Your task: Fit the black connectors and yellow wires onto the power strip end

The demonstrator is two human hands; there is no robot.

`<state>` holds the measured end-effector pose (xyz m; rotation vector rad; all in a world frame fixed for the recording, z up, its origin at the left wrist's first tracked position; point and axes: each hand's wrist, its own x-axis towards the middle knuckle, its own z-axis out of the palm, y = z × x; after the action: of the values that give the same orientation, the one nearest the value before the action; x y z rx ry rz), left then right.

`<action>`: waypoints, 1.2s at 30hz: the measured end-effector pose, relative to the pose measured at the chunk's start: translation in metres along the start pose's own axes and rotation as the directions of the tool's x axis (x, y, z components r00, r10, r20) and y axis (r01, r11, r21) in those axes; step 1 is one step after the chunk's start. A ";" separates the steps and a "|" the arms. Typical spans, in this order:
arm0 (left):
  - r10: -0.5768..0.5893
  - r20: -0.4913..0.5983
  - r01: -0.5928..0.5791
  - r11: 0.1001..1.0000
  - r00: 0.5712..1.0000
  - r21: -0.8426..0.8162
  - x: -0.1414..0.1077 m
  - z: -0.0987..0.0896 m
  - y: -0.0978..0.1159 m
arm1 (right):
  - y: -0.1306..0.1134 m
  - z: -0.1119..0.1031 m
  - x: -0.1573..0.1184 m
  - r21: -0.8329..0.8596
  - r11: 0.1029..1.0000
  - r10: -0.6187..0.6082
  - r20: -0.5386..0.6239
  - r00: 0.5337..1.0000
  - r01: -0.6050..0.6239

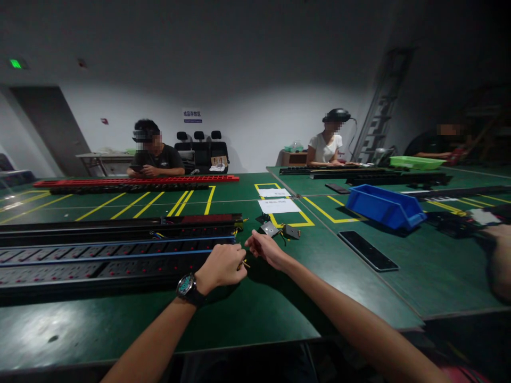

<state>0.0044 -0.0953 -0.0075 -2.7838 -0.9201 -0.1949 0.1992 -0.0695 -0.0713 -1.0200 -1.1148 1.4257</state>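
My left hand (pixel 223 264), with a watch on its wrist, is closed at the right end of the long black strip (pixel 120 267). Short yellow wire ends (pixel 246 263) stick out between its fingers. Just to its right, my right hand (pixel 266 249) has its fingertips pinched together; whatever they hold is too small to make out. Red dots run along the black strip, and a blue edge lines it. Behind my right hand lie small grey-black blocks (pixel 292 232) with yellow wires. Another black rail (pixel 120 226) lies beyond the strip.
On the green table (pixel 287 314) a tablet-like black phone (pixel 368 250) and a blue bin (pixel 385 207) are at right. White paper labels (pixel 278 206) lie ahead. A red rail (pixel 136 181) and two people are across the table; another person's arm (pixel 501 260) reaches in from the right.
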 end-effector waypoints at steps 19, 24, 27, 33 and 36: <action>0.019 0.009 -0.019 1.000 1.000 -0.007 0.001 -0.004 0.001 | -0.005 0.003 -0.003 -0.102 0.994 -0.021 0.050 0.999 0.026; 0.012 0.005 -0.012 1.000 1.000 -0.010 0.002 -0.004 0.001 | -0.005 0.003 -0.003 -0.113 0.993 -0.037 0.059 0.998 0.044; 0.005 0.008 -0.005 1.000 1.000 -0.010 0.002 -0.005 0.002 | -0.003 0.002 -0.002 -0.113 0.992 -0.046 0.069 0.997 0.054; -0.005 0.010 0.006 1.000 1.000 -0.024 0.002 -0.006 0.002 | 0.000 0.000 0.000 -0.118 0.991 -0.055 0.080 0.995 0.064; -0.010 0.012 0.010 0.999 1.000 -0.030 0.002 -0.007 0.003 | -0.001 0.001 0.000 -0.122 0.991 -0.047 0.083 0.995 0.057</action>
<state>0.0075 -0.0978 -0.0011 -2.8113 -0.9418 -0.1962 0.1986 -0.0700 -0.0700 -1.0202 -1.2934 1.3795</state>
